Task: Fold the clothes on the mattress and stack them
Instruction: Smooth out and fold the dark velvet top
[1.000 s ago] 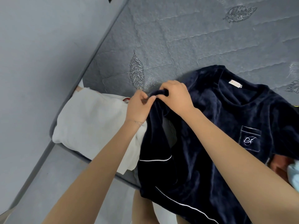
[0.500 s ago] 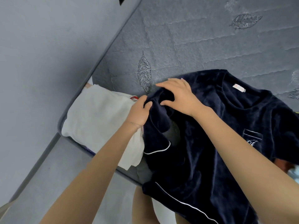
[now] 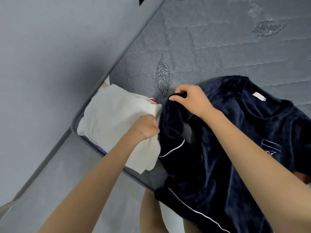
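Note:
A dark navy velvet top (image 3: 235,148) with white piping and a chest pocket lies face up on the grey quilted mattress (image 3: 210,47), its hem hanging over the near edge. My right hand (image 3: 190,98) pinches the top's left sleeve near the shoulder and lifts a fold of it. My left hand (image 3: 144,128) is curled at the sleeve's outer edge, lower down; its fingertips are hidden against the navy fabric. A folded white garment (image 3: 114,121) lies at the mattress corner, left of the navy top, under my left forearm.
A grey wall (image 3: 50,56) runs along the mattress's left side. The grey floor (image 3: 58,190) shows below the corner. An orange-red cloth (image 3: 303,178) peeks out under the navy top at the right edge. My legs are below the mattress edge.
My left hand has slid down along the sleeve edge, away from my right hand. My right hand has gone from flat on the sleeve to pinching a fold near the shoulder.

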`<state>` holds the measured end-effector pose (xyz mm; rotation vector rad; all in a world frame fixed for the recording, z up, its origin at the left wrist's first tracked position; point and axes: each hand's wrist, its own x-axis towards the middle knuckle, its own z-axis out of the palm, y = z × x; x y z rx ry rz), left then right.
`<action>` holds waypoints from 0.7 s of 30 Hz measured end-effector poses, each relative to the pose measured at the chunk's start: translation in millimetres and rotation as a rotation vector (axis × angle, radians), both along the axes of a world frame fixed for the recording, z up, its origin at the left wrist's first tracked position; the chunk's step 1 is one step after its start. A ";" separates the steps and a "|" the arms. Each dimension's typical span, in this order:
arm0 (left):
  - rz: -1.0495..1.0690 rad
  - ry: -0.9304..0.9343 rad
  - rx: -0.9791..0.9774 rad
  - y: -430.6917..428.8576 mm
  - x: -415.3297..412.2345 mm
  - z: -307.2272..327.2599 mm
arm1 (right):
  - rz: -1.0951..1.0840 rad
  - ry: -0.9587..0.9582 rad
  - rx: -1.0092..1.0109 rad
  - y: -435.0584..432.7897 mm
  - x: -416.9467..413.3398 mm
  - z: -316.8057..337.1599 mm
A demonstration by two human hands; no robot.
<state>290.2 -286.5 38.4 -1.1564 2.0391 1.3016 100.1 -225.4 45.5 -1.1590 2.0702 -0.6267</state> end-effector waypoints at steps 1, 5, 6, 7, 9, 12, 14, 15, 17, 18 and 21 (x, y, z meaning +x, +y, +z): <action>0.052 0.018 0.011 0.0 3.8 -1.3 | -0.031 0.014 -0.008 0.9 0.7 -1.4; 0.236 0.117 0.125 9.7 7.6 -4.5 | -0.056 -0.047 -0.014 1.0 5.8 -3.0; 0.203 0.090 0.097 15.2 5.5 -6.3 | -0.057 -0.062 -0.017 0.3 7.6 -2.6; 0.189 0.072 0.044 21.5 2.9 -9.1 | -0.059 -0.074 -0.022 0.0 9.5 -2.0; 0.214 0.082 -0.062 32.7 -4.6 -11.8 | -0.056 -0.093 -0.036 0.4 12.4 -0.2; 0.263 0.078 -0.190 45.4 -16.0 -12.0 | -0.050 -0.103 -0.047 3.8 13.8 2.3; 0.326 0.083 -0.236 49.1 -24.5 -8.9 | -0.054 -0.104 -0.054 6.4 13.5 3.7; 0.325 0.069 -0.265 49.5 -28.4 -8.0 | -0.063 -0.100 -0.060 7.5 13.4 4.1; 0.279 0.023 -0.304 49.4 -33.4 -8.0 | -0.108 -0.068 -0.071 10.4 11.8 4.5; 0.267 0.008 -0.301 48.8 -33.8 -7.9 | -0.139 -0.042 -0.078 12.6 10.0 4.5; 0.248 0.001 -0.244 47.6 -27.9 -5.1 | -0.226 0.034 -0.107 23.2 2.8 4.9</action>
